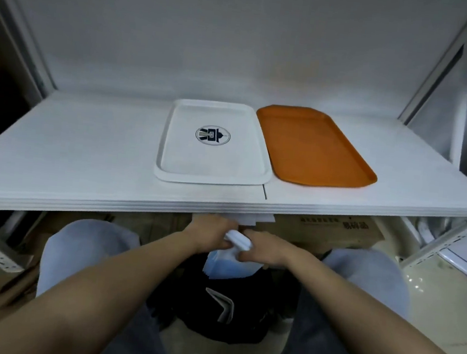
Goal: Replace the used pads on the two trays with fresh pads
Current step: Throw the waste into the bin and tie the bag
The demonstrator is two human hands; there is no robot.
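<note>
Item handled: a crumpled blue-and-white soft pad [228, 257], held below the front edge of the white shelf board [73, 144], above a black bag-like bin [222, 312] on the floor.
Left hand [211, 233]: fingers curled round the white bunched upper part of the pad.
Right hand [259, 249]: also gripping that bunched part, close against the left.
Trays: the white rectangular plastic tray with a dark round logo [215, 143] and the orange rectangular plastic tray [313, 146] lie side by side on the shelf, edges just beside each other, both bare of pads.
Handling judgement: the pad appears light, limp and compressible; not fragile.
Grip advice: bunched middle for disposal; fresh pads are better taken by edges or corners.
</note>
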